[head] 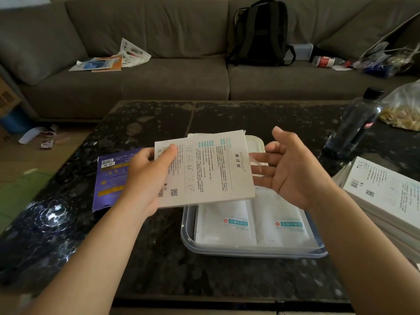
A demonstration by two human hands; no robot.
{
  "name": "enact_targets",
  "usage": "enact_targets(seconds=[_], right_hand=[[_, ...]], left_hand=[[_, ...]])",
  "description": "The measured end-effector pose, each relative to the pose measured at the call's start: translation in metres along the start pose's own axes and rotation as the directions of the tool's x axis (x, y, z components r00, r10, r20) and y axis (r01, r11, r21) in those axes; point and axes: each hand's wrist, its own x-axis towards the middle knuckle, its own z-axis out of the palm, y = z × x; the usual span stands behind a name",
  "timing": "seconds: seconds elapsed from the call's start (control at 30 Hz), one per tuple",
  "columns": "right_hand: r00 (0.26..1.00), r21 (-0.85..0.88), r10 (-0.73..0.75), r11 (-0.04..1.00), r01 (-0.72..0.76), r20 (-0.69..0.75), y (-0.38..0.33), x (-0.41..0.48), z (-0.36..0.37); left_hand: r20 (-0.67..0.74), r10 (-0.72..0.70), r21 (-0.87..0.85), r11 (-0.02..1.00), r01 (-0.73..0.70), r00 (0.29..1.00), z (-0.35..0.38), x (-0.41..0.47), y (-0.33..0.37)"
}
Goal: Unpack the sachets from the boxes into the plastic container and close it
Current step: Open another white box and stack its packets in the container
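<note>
my left hand [145, 178] pinches a flat white cardboard box [204, 169] above the clear plastic container [188, 226] holding 2 glossy white sachets [225, 223]; my right hand [293, 169] hovers, fingers spread.

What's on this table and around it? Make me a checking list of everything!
Surface: dark speckled table.
Job's things: white box held above the plastic container; white sachets lie inside it; lid behind; purple box flat at left; stacked boxes at right.
Clutter: dark bottle, plastic bag.
Hands: left hand grips the white box; right hand open beside it.
Cables: nothing seen.
Surroundings: grey sofa with backpack and papers.
</note>
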Motion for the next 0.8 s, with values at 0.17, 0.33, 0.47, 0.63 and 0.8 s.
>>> enact_targets(seconds=[0.17, 0.33, 0.47, 0.63, 0.8], right_hand=[[0.999, -0.334, -0.046, 0.941, 0.051, 0.024, 0.009, -0.001, 0.011], [0.997, -0.325, -0.071, 0.942, 0.080, 0.038, 0.010, 0.001, 0.009], [0.991, -0.181, -0.047, 0.981, 0.069, 0.127, 0.008, 0.000, 0.000], [0.989, -0.127, -0.040, 0.990, 0.058, 0.140, 0.007, 0.000, -0.002], [0.989, -0.071, -0.057, 0.995, 0.067, 0.136, 0.006, 0.001, -0.006]], left_hand=[[0.009, 0.040, 0.000, 0.999, -0.040, 0.999, 0.001, -0.001, -0.002], [0.040, 0.090, 0.017, 0.996, -0.090, 0.995, 0.002, -0.005, 0.000], [0.059, 0.091, 0.008, 0.996, -0.091, 0.994, 0.000, -0.005, 0.001], [0.069, 0.089, 0.006, 0.996, -0.090, 0.994, -0.002, -0.004, 0.001], [0.064, 0.055, 0.016, 0.998, -0.056, 0.996, -0.003, -0.001, 0.002]])
